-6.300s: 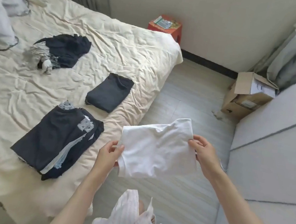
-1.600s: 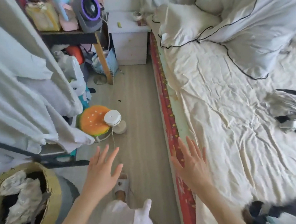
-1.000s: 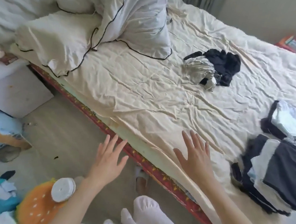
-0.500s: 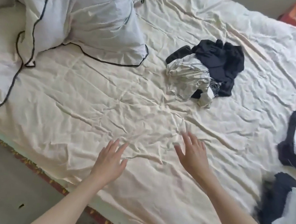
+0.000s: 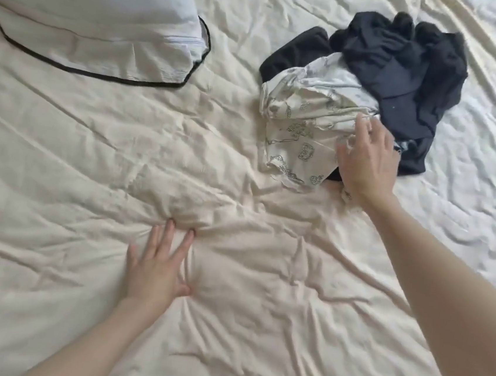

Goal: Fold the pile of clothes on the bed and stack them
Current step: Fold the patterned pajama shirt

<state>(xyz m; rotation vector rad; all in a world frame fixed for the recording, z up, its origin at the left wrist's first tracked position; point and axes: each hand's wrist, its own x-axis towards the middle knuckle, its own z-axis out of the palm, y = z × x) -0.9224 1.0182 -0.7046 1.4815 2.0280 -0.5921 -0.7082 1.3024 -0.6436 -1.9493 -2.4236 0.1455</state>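
On the bed [image 5: 59,168], up and to the right of centre, sits what's left of the unfolded pile: a white printed garment [image 5: 302,123] crumpled at the front-left, w/ a dark navy garment [image 5: 406,69] bunched behind and to its right, partly overlapping it. Both are wadded, so no clear long axis on either; the heap as a whole runs roughly from lower-left to upper-right.

Right hand [image 5: 366,160] is the nearer one by far. It's already over the right edge of the white garment, where it meets the navy one, fingers spread and reaching, touching or just above the cloth. Can't tell if it has closed on fabric yet; looks released, not clenched.

Left hand [image 5: 155,267] is well apart from the pile, down and to the left, lying flat on the sheet w/ fingers straight, holding nothing, prob. bracing as the person leans in.

So the pick prob. falls to the right hand, and the white piece is likely first since it lies in front, toward the person. Pillow [image 5: 90,18] w/ black piping lies upper left, away from the pile.
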